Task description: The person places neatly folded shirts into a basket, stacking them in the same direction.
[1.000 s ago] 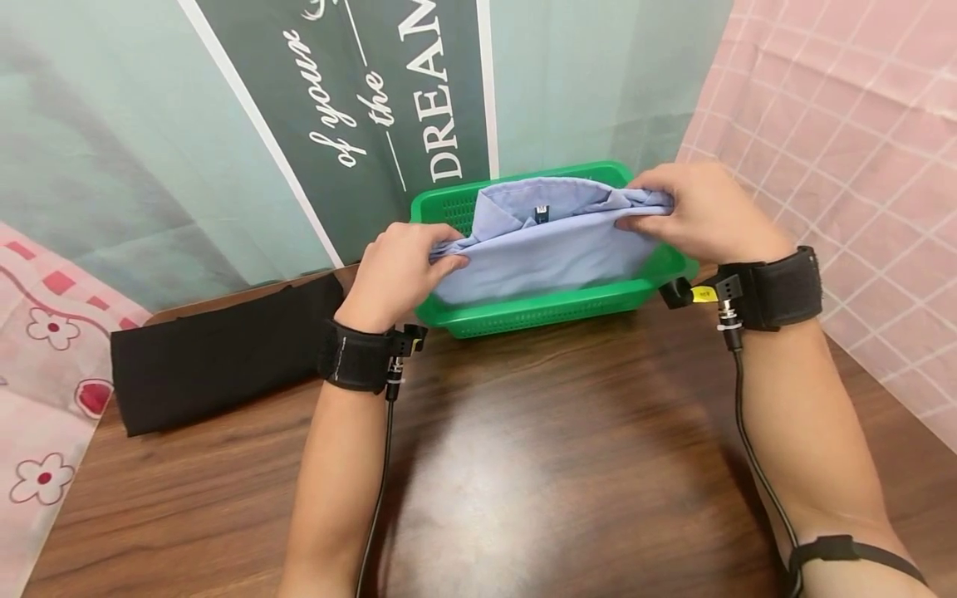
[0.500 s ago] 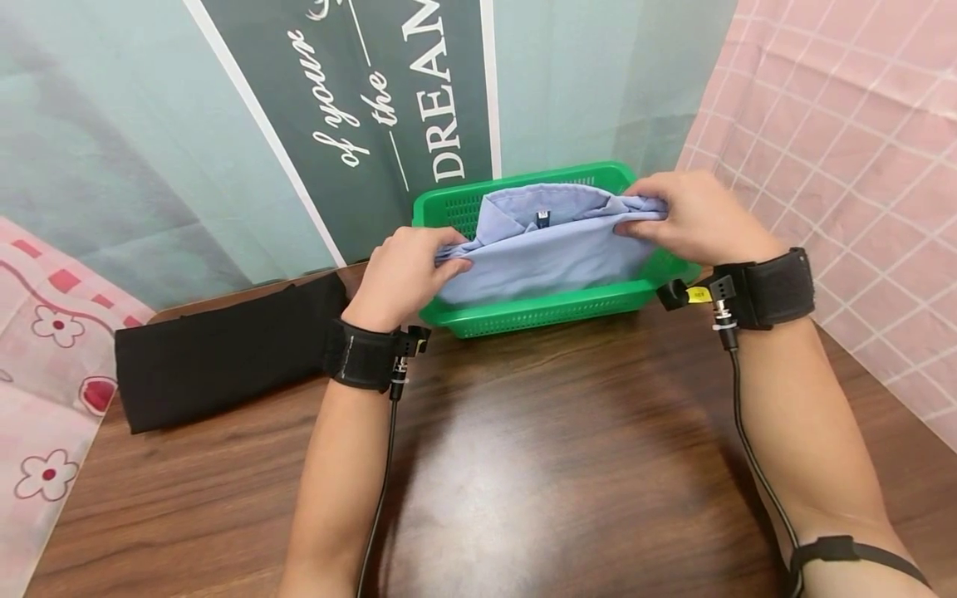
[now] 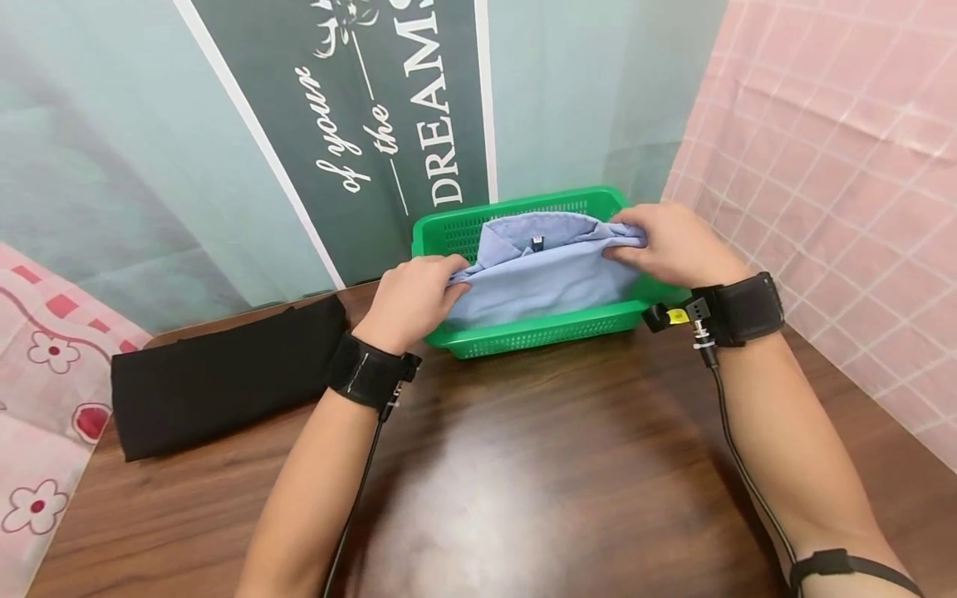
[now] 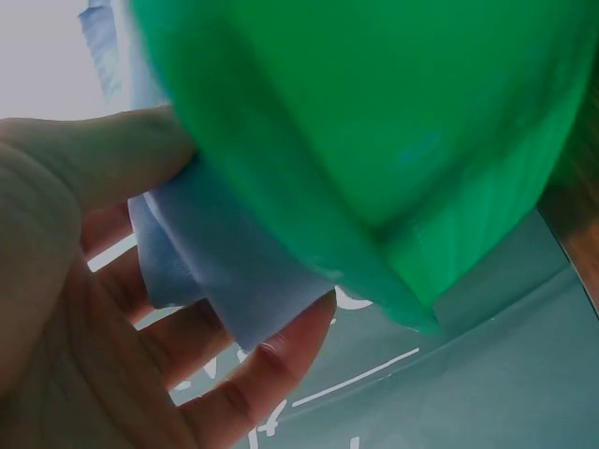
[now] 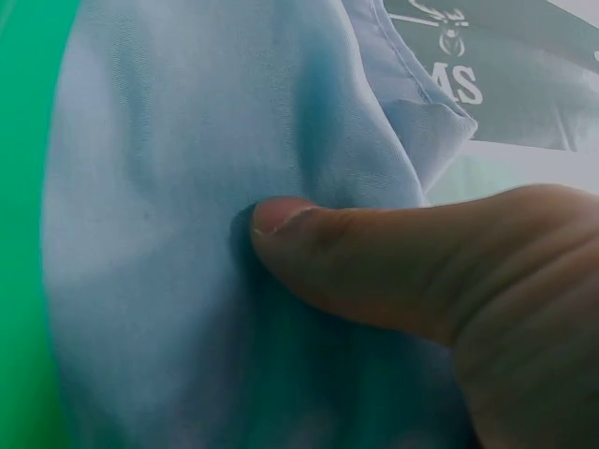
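Hands grip the folded blue shirt (image 3: pixel 542 274): left hand (image 3: pixel 407 299) and right hand (image 3: pixel 673 245) pinch opposite ends, keeping it flat inside the green basket (image 3: pixel 523 336) at the table's far edge.

Shirt (image 3: pixel 542 274) – smooth matt cloth; basket (image 3: pixel 523 336) – perforated green plastic; table (image 3: pixel 523 465) – glossy wood; black cloth (image 3: pixel 224 374) matt.

Both forearms are bare, no sleeves showing. Each wrist is wearing a wide black strap (image 3: pixel 368 371) with a little camera unit clipped on, the right strap (image 3: pixel 740 309) showing a yellow tag. Thin black cables are running down both arms, plus a slim black band (image 3: pixel 845 563) near the right elbow.
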A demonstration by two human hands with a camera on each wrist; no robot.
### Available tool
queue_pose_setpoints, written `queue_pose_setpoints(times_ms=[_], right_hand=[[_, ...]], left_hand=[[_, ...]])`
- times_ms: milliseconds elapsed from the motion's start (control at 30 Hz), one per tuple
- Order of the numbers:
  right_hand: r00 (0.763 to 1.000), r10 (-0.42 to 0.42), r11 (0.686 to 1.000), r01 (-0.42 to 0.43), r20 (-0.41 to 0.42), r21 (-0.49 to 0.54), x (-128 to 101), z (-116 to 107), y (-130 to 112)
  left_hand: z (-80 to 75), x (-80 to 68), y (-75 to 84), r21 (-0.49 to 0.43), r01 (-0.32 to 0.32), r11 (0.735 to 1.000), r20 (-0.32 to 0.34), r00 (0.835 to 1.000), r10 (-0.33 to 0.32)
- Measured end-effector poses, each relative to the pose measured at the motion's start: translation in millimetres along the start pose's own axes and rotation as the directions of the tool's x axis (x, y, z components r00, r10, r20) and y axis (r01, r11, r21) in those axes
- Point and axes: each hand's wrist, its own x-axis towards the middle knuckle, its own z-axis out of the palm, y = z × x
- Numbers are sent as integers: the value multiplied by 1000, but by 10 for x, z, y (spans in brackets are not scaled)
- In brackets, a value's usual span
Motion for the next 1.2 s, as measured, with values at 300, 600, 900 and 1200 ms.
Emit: queue_pose_setpoints(times_ms=[300,600,900,1200], right_hand=[[999,45,998,-46,24,47,-37,79,141],[998,59,990,-61,15,128,-72,123,300],[997,63,986,-67,33,150,-244,1,330],[998,62,989,-65,26,136,-277,15,314]], left_hand=[[-22,10,-44,64,-4,998,96,995,-2],[30,-42,-92,95,-42,995,22,999,40],[-36,-95,-105,56,-87,995,26,996,85],[-31,-97,-96,72,-83,994,25,996,81]])
